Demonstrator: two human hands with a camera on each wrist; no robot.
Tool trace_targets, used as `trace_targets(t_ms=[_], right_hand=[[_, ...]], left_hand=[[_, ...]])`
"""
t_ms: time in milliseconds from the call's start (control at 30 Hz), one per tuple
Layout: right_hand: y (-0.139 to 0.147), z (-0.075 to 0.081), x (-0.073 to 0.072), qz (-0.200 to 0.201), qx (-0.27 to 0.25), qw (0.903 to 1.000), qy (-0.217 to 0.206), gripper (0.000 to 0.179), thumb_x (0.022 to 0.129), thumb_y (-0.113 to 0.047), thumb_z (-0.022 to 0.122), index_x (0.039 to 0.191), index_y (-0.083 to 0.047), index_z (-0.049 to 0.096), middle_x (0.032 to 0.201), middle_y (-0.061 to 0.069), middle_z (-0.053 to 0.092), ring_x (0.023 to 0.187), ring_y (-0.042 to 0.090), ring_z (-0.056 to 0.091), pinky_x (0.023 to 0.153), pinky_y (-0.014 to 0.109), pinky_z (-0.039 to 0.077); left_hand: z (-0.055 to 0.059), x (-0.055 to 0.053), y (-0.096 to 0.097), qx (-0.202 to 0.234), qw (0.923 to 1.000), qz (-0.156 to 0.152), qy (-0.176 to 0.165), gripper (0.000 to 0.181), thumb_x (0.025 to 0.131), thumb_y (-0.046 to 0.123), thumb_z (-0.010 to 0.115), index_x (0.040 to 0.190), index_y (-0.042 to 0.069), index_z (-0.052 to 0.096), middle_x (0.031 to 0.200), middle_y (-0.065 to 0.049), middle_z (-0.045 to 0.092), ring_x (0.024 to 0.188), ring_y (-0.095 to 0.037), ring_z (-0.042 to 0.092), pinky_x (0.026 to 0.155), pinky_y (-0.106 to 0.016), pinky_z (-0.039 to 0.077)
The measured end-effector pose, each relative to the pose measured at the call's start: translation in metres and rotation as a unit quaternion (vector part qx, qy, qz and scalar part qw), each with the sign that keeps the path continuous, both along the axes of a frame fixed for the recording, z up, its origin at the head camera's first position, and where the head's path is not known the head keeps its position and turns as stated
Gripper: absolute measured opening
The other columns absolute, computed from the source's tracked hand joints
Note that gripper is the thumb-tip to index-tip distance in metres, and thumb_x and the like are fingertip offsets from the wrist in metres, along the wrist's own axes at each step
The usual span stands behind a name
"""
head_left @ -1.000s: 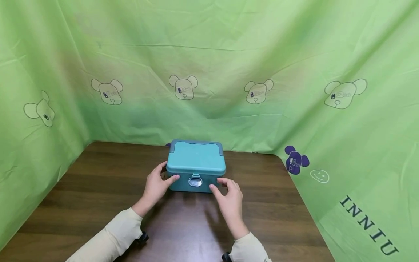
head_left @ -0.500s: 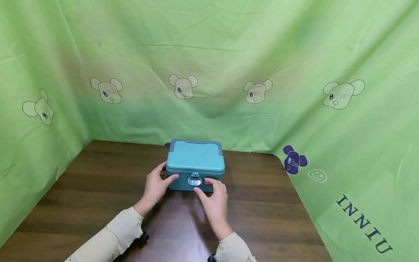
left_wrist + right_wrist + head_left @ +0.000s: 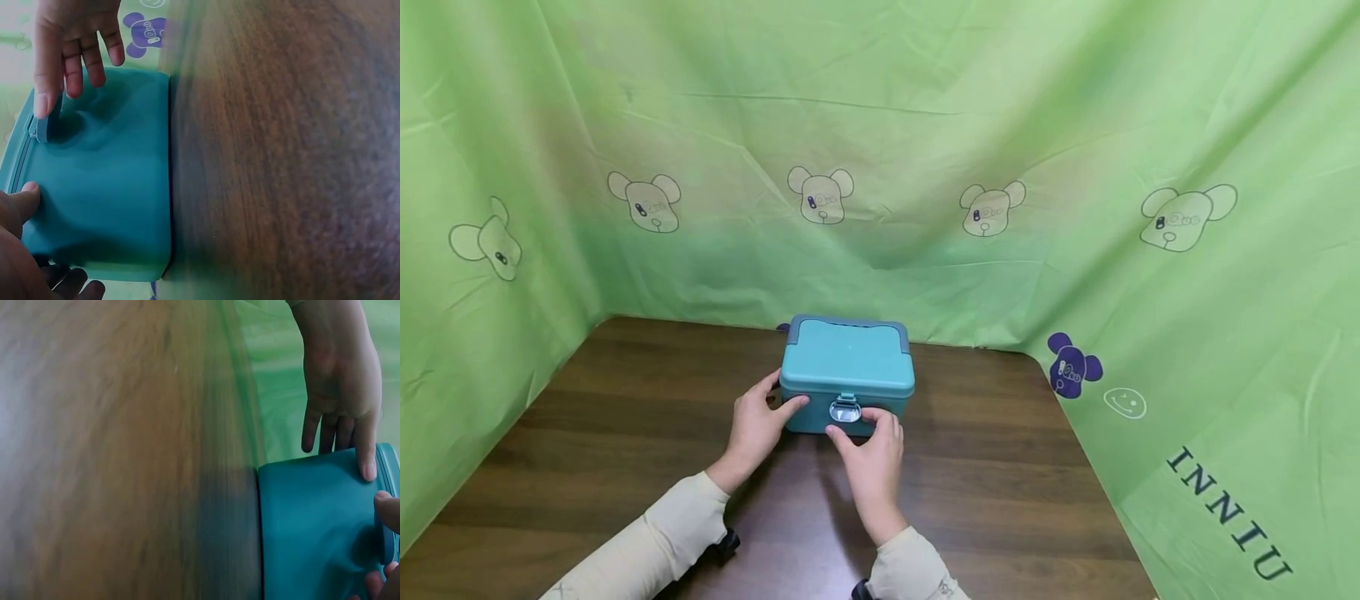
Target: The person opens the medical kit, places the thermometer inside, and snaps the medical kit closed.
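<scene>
A closed teal lidded box (image 3: 850,358) stands on the table, with a shiny metal latch (image 3: 846,409) on its front. My left hand (image 3: 756,429) holds the box's left front corner: the thumb is on the front face, the other fingers lie round the side. At the latch is my right hand (image 3: 874,471), its index finger by the latch's right edge and its thumb below it. Seen from the left wrist, the latch tab (image 3: 42,127) sticks out from the box, and the right thumb (image 3: 42,94) touches or nearly touches it. The box's far side is hidden.
Under the box is a dark brown wooden table (image 3: 1037,483). Green printed cloth (image 3: 910,275) hangs behind and on both sides, close to the table's edges. The box sits near the far edge.
My right hand has moved left, from the box's right front corner to the latch. The left hand keeps its hold, and the box stays in place.
</scene>
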State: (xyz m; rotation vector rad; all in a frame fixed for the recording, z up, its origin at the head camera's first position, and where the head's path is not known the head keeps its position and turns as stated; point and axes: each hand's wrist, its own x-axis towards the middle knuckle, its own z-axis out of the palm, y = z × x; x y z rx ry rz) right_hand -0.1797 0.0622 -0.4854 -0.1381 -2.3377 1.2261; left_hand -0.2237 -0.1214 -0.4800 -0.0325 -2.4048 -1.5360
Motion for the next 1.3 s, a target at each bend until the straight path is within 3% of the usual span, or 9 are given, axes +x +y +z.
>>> trace_targets(t_ms=[500,800,1100,1300], right_hand=[[-0.017,-0.004,-0.008,-0.052,-0.017,0.9985,-0.005,0.057,0.071,-0.039,0.095,0.106,-0.01,0.059,0.102,0.006,0.059,0.103,0.026,0.056,0.093,0.043,0.046],[-0.025,-0.003,-0.009,-0.077,-0.025,0.9964,0.025,0.055,0.072,-0.036,0.093,0.106,-0.009,0.059,0.101,0.008,0.059,0.102,0.028,0.056,0.093,0.045,0.045],[-0.035,-0.004,-0.008,-0.093,-0.071,0.9931,0.01,0.054,0.076,-0.037,0.09,0.11,-0.012,0.056,0.107,0.005,0.057,0.108,0.025,0.054,0.094,0.042,0.045],[-0.04,0.0,-0.005,-0.104,-0.111,0.9879,0.031,0.054,0.076,-0.033,0.091,0.111,-0.012,0.055,0.108,0.005,0.057,0.109,0.025,0.053,0.094,0.041,0.043]], left_hand=[[-0.001,0.003,0.001,0.007,0.9999,0.014,0.0,0.067,0.087,0.035,0.083,0.144,0.008,0.059,0.133,-0.013,0.068,0.122,-0.033,0.066,0.097,-0.052,0.057],[-0.004,0.001,0.0,0.006,0.9999,0.013,0.001,0.067,0.088,0.037,0.082,0.145,0.009,0.059,0.134,-0.012,0.069,0.121,-0.032,0.066,0.096,-0.051,0.058],[-0.005,0.002,0.002,0.023,0.9996,0.012,0.007,0.067,0.088,0.033,0.083,0.145,0.009,0.059,0.131,-0.013,0.07,0.111,-0.03,0.072,0.087,-0.048,0.061],[-0.005,0.001,0.003,0.026,0.9995,0.017,0.009,0.066,0.088,0.033,0.083,0.145,0.009,0.059,0.131,-0.012,0.07,0.111,-0.03,0.072,0.088,-0.048,0.061]])
